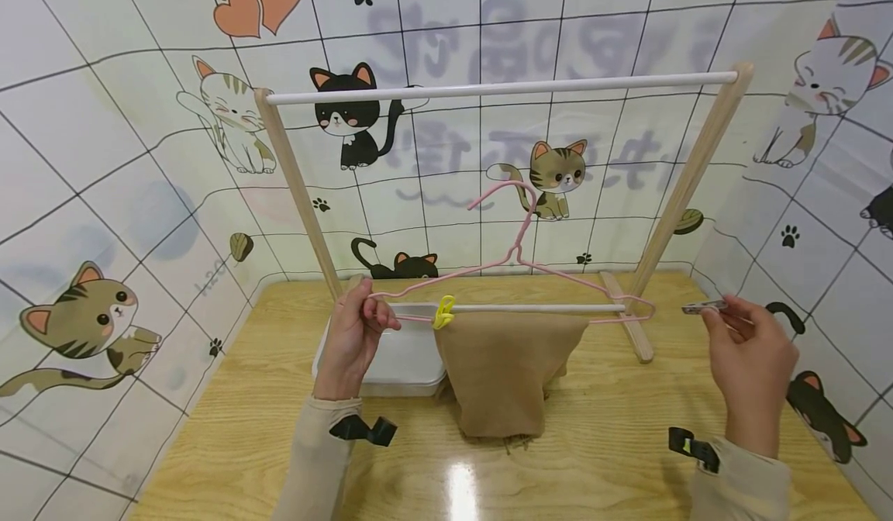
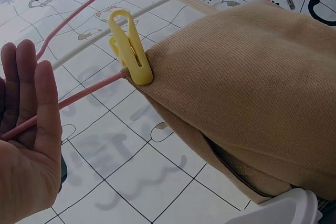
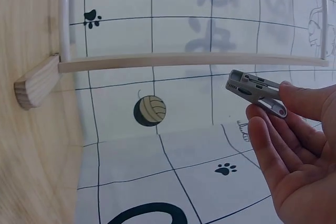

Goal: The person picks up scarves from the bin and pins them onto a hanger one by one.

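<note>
My left hand (image 1: 356, 343) grips the left end of a pink wire clothes hanger (image 1: 453, 277), its hook pointing up. Over the hanger's bottom bar hangs a brown cloth (image 1: 512, 374), its lower edge frayed. A yellow clothespin (image 1: 444, 312) clamps the cloth's left top corner to the bar; the left wrist view shows this yellow clothespin (image 2: 129, 48) up close. Off to the right of the hanger, my right hand (image 1: 753, 362) pinches a grey clothespin (image 3: 256, 93) between thumb and fingers. That clothespin touches neither cloth nor hanger.
A wooden rack with a white top rail (image 1: 502, 88) stands behind the hanger on the wooden table (image 1: 614, 443). Behind the cloth, at left, sits a white tray (image 1: 398, 362). A cat-printed sheet (image 1: 432, 48) covers the walls.
</note>
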Demonstrator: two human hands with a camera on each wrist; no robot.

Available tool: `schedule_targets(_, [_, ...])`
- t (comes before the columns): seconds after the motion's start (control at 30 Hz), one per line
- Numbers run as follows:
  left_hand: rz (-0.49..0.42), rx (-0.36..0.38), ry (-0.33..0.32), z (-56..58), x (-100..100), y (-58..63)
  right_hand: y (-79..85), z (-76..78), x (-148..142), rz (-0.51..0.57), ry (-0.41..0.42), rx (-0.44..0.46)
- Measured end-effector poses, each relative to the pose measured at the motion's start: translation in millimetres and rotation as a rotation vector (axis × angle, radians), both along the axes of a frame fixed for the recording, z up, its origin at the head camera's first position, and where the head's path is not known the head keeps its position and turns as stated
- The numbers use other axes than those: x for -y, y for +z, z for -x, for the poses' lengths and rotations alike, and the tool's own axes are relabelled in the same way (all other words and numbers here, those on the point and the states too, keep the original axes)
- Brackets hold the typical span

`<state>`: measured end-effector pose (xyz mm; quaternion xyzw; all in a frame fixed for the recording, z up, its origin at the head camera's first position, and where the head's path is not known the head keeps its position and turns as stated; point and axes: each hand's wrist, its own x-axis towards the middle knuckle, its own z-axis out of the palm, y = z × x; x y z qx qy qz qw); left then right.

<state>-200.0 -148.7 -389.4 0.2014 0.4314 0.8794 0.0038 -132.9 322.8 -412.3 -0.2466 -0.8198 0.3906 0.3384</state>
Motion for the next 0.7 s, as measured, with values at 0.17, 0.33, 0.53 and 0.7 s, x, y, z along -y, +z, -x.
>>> schedule_targets(0.17, [-0.001, -0.001, 0.0, 0.1, 0.0, -0.2, 4.6, -1.3, 4.0, -0.005, 0.01, -0.062])
schedule_targets(0.33, [-0.002, 0.007, 0.006, 0.1, 0.0, -0.5, 10.2, -4.7, 10.1, -0.019, 0.023, -0.111])
schedule_targets(0.53, [-0.016, 0.004, 0.0, 0.7, -0.3, -0.2, 19.8, -10.5, 18.4, -0.029, 0.066, -0.182])
schedule_targets(0.7, [-0.017, 0.0, 0.0, 0.6, -0.2, -0.3, 28.4, -15.3, 25.6, -0.06, 0.086, -0.253])
